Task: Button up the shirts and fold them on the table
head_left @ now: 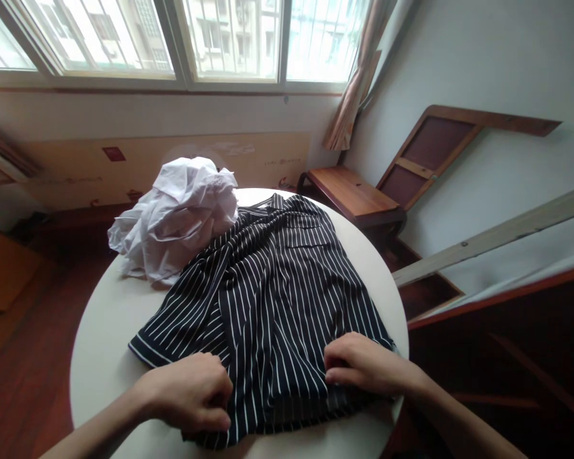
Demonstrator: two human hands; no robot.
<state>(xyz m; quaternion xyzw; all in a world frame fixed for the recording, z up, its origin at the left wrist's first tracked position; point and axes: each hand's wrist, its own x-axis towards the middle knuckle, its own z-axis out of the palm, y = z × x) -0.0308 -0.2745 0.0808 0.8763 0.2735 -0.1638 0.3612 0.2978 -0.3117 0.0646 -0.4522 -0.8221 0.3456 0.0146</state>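
Note:
A black shirt with white stripes (pixel 287 306) lies spread and wrinkled over the table, its collar at the far side and its hem towards me. On the lower left of the shirt, my left hand (pixel 191 390) is closed with curled fingers on the cloth. Near the right part of the hem, my right hand (pixel 368 364) also has its fingers curled shut on the fabric. The fingertips of both hands are partly hidden. Behind the shirt's left side sits a crumpled heap of white cloth (pixel 179 213), touching the striped fabric.
The round white table (pixel 103 328) carries both garments. Behind it, a low wooden bench (pixel 349 191) stands by the wall under a curtain (pixel 351 108). Barred windows (pixel 234 38) line the back. An orange box-like piece (pixel 4 268) is at the left, above the reddish floor (pixel 33 370).

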